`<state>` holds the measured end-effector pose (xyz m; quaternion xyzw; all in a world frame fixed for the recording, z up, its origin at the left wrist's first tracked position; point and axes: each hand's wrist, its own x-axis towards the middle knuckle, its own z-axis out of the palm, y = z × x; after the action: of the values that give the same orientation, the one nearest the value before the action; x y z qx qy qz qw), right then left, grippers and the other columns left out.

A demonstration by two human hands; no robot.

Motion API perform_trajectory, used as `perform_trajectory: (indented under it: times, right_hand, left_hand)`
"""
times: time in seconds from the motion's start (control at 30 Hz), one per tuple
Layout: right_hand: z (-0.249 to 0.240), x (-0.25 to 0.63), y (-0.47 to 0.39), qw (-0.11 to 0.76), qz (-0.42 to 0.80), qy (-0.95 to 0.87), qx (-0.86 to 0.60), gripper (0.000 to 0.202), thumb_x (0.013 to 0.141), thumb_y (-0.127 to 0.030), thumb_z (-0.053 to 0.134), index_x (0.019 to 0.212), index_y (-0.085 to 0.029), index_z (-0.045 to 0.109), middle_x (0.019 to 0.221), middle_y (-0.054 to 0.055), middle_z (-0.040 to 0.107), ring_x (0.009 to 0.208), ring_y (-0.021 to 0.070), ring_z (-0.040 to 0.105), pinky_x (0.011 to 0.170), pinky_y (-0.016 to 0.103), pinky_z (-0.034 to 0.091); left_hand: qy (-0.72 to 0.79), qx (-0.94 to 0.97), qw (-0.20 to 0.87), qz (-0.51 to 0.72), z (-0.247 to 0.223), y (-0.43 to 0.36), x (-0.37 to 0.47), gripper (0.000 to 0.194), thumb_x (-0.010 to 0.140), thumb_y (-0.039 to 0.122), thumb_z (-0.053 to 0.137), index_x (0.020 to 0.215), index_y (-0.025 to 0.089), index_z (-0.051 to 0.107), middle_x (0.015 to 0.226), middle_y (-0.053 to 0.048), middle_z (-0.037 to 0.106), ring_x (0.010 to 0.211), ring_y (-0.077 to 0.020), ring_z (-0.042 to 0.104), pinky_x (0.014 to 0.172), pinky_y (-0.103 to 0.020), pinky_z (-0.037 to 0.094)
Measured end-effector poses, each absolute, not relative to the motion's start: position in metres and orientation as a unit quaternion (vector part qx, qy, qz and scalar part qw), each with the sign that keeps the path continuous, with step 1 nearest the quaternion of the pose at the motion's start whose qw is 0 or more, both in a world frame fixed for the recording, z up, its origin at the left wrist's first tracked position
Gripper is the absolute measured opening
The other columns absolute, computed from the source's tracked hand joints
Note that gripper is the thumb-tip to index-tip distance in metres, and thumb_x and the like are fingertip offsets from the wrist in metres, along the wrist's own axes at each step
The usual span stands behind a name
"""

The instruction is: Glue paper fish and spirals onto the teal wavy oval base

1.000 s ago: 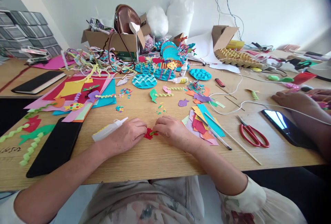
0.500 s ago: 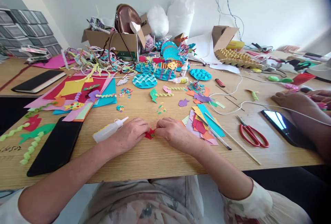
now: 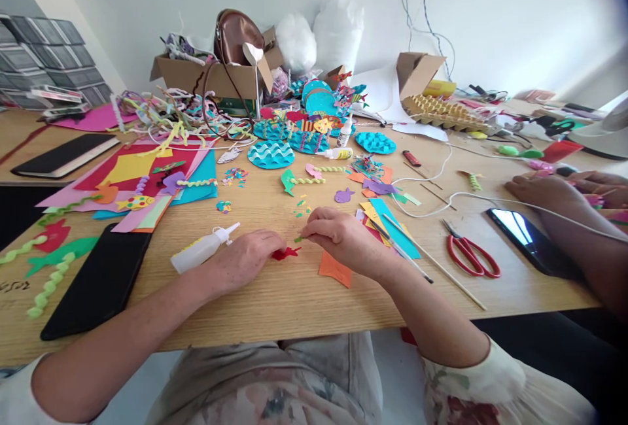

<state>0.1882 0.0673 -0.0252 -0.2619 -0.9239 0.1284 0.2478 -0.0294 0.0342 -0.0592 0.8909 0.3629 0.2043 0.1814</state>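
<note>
A small red paper fish (image 3: 289,253) lies on the table in front of me, its left end under the fingertips of my left hand (image 3: 248,255), which is closed on it. Just right of the fish, my right hand (image 3: 338,235) pinches a tiny green paper piece (image 3: 298,239) between thumb and finger. Beyond my hands lie small green and yellow paper scraps (image 3: 301,204). A white glue bottle (image 3: 201,248) rests on its side by my left wrist. Near my right wrist is an orange paper piece (image 3: 335,269).
Red-handled scissors (image 3: 473,255), a pen (image 3: 407,255) and a wooden stick (image 3: 441,268) lie to the right. A phone (image 3: 524,242) is near another person's hand (image 3: 544,196). Coloured paper (image 3: 103,173) and a black case (image 3: 98,281) are at left. A cardboard box (image 3: 196,75) stands behind.
My right hand has moved off the red fish, slightly up and right, and now holds a green piece. More of the fish shows. An orange piece now shows by my right wrist.
</note>
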Motion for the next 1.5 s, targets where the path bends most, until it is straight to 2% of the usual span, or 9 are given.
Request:
perform_trajectory:
  times: [0.13, 0.33, 0.53, 0.7, 0.77, 0.83, 1.0, 1.2, 1.5]
  right_hand:
    - [-0.021, 0.191, 0.069, 0.249, 0.133, -0.913, -0.293, 0.016, 0.082, -0.008, 0.051, 0.078, -0.016, 0.065, 0.078, 0.005, 0.061, 0.070, 0.0117, 0.056, 0.062, 0.022, 0.041]
    - [-0.014, 0.208, 0.060, 0.276, 0.252, -0.869, -0.325, 0.013, 0.081, -0.012, 0.054, 0.079, -0.018, 0.065, 0.078, 0.003, 0.061, 0.073, 0.0117, 0.056, 0.065, 0.023, 0.043]
    - [-0.022, 0.222, 0.052, 0.431, 0.452, -0.699, -0.349, 0.006, 0.074, -0.027, 0.065, 0.076, -0.021, 0.063, 0.072, 0.000, 0.056, 0.063, 0.0111, 0.051, 0.054, 0.024, 0.042]
    - [-0.021, 0.221, 0.053, 0.520, 0.467, -0.620, -0.357, 0.011, 0.071, -0.031, 0.067, 0.074, -0.023, 0.060, 0.070, -0.001, 0.054, 0.060, 0.0114, 0.051, 0.053, 0.026, 0.044]
    - [-0.020, 0.216, 0.055, 0.499, 0.431, -0.665, -0.350, 0.007, 0.074, -0.028, 0.064, 0.076, -0.022, 0.061, 0.071, -0.001, 0.055, 0.063, 0.0119, 0.052, 0.056, 0.026, 0.045]
    - [-0.021, 0.209, 0.058, 0.433, 0.373, -0.746, -0.342, 0.003, 0.077, -0.022, 0.060, 0.077, -0.020, 0.062, 0.073, 0.001, 0.058, 0.067, 0.0124, 0.054, 0.060, 0.026, 0.045]
    - [-0.032, 0.190, 0.063, 0.283, 0.220, -0.891, -0.278, 0.015, 0.082, -0.010, 0.051, 0.078, -0.014, 0.065, 0.077, 0.006, 0.061, 0.074, 0.0134, 0.057, 0.066, 0.025, 0.044]
    - [-0.043, 0.178, 0.071, 0.231, 0.144, -0.935, -0.228, 0.018, 0.084, -0.010, 0.048, 0.081, -0.014, 0.065, 0.079, 0.006, 0.059, 0.076, 0.0137, 0.055, 0.067, 0.024, 0.043]
    - [-0.047, 0.164, 0.073, 0.188, 0.066, -0.963, -0.183, 0.018, 0.087, -0.014, 0.047, 0.081, -0.017, 0.064, 0.082, 0.006, 0.059, 0.073, 0.0133, 0.051, 0.064, 0.024, 0.036]
  left_hand:
    - [0.355, 0.894, 0.183, 0.201, -0.059, 0.035, -0.031, 0.024, 0.087, 0.006, 0.034, 0.087, 0.017, 0.056, 0.086, -0.004, 0.063, 0.082, -0.0156, 0.058, 0.074, -0.028, 0.045]
    - [0.334, 0.909, 0.181, 0.172, -0.051, 0.031, -0.031, 0.029, 0.079, 0.000, 0.032, 0.091, 0.015, 0.055, 0.093, -0.007, 0.063, 0.089, -0.0172, 0.057, 0.081, -0.030, 0.045]
    - [0.332, 0.915, 0.176, 0.147, -0.042, 0.025, -0.031, 0.028, 0.074, 0.001, 0.041, 0.095, 0.015, 0.053, 0.098, -0.007, 0.061, 0.093, -0.0178, 0.055, 0.085, -0.030, 0.044]
    - [0.337, 0.918, 0.166, 0.126, -0.041, 0.022, -0.031, 0.018, 0.079, 0.016, 0.053, 0.096, 0.016, 0.053, 0.101, -0.008, 0.059, 0.095, -0.0202, 0.054, 0.085, -0.033, 0.044]
    - [0.347, 0.916, 0.165, 0.121, -0.043, 0.022, -0.032, 0.019, 0.079, 0.017, 0.056, 0.097, 0.016, 0.053, 0.102, -0.008, 0.059, 0.096, -0.0208, 0.054, 0.086, -0.033, 0.044]
    - [0.356, 0.910, 0.173, 0.122, -0.046, 0.023, -0.033, 0.023, 0.077, 0.014, 0.058, 0.099, 0.015, 0.053, 0.102, -0.008, 0.060, 0.097, -0.0204, 0.055, 0.086, -0.033, 0.044]
    - [0.340, 0.907, 0.194, 0.153, -0.046, 0.024, -0.038, 0.022, 0.078, 0.013, 0.058, 0.099, 0.018, 0.055, 0.113, -0.007, 0.055, 0.105, -0.0195, 0.051, 0.091, -0.031, 0.040]
    - [0.359, 0.909, 0.141, 0.161, -0.049, 0.026, -0.044, 0.017, 0.082, 0.012, 0.052, 0.092, 0.020, 0.062, 0.092, -0.004, 0.056, 0.088, -0.0179, 0.051, 0.080, -0.030, 0.040]
    - [0.329, 0.923, 0.108, 0.171, -0.058, 0.028, -0.056, 0.030, 0.089, 0.009, 0.037, 0.098, 0.020, 0.064, 0.094, -0.005, 0.063, 0.089, -0.0173, 0.053, 0.079, -0.030, 0.041]
